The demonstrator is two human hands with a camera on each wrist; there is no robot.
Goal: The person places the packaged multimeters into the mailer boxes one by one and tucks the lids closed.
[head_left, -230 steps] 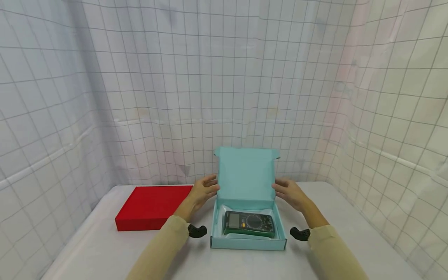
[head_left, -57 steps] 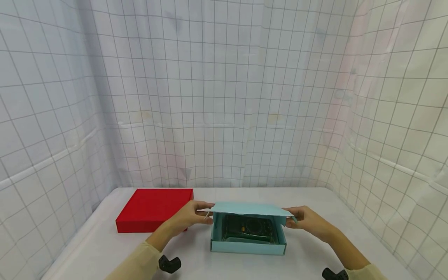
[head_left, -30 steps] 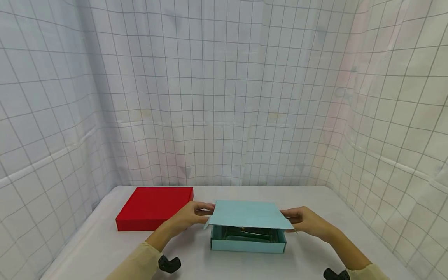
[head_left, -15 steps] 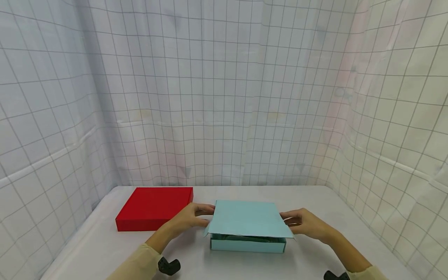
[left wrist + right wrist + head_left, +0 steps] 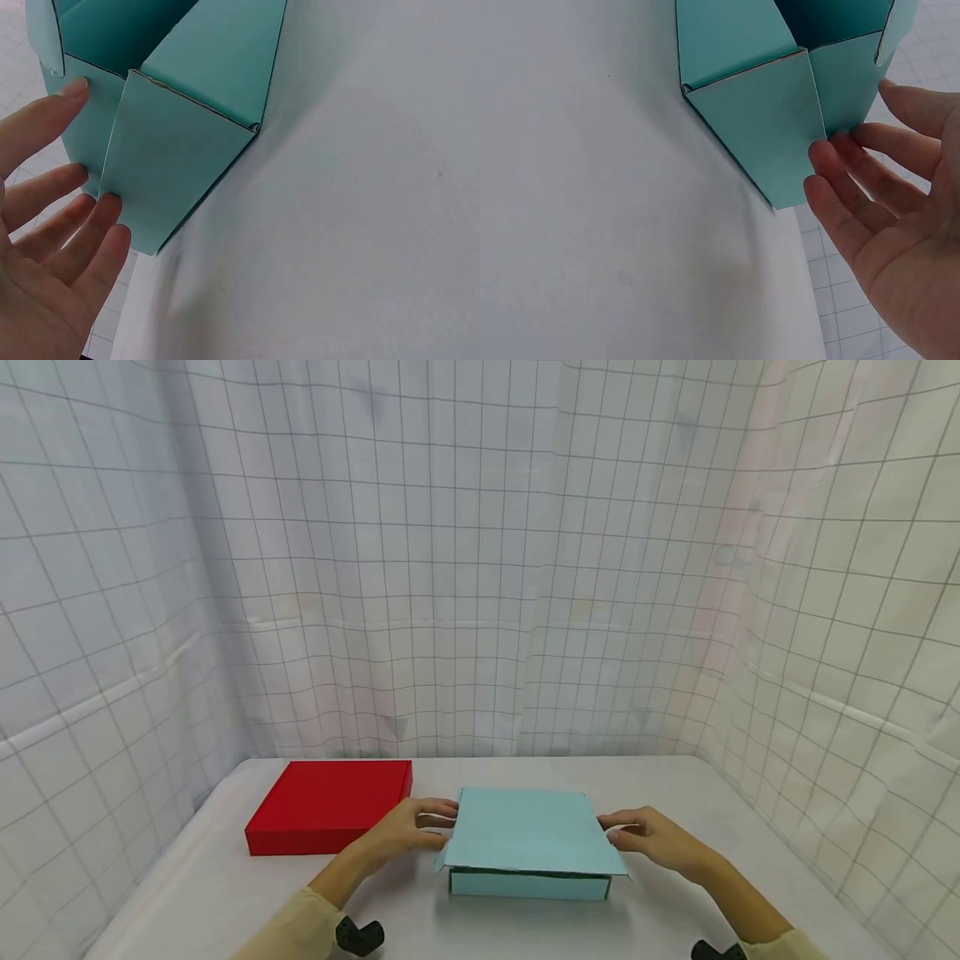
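Note:
A light blue cardboard box (image 5: 529, 886) stands on the white table, its hinged lid (image 5: 528, 831) tipped down over it with a thin dark gap along the front. Side flaps jut out at the lid's front corners. My left hand (image 5: 408, 828) is at the box's left side; in the left wrist view its loosely bent fingertips (image 5: 112, 206) rest against the side wall. On the right, my right hand (image 5: 652, 839) mirrors it, with relaxed fingertips (image 5: 821, 157) against the other side wall in the right wrist view. The box's contents are hidden beneath the lid.
A flat red box (image 5: 330, 802) lies at the back left, close to my left forearm. White grid-patterned curtains (image 5: 480, 568) surround the table (image 5: 585, 935) at the back and sides.
The lid has swung from upright down toward the front, covering the black and green multimeter in the box. Both hands came nearer with it, then stayed at the sides as the gap narrowed.

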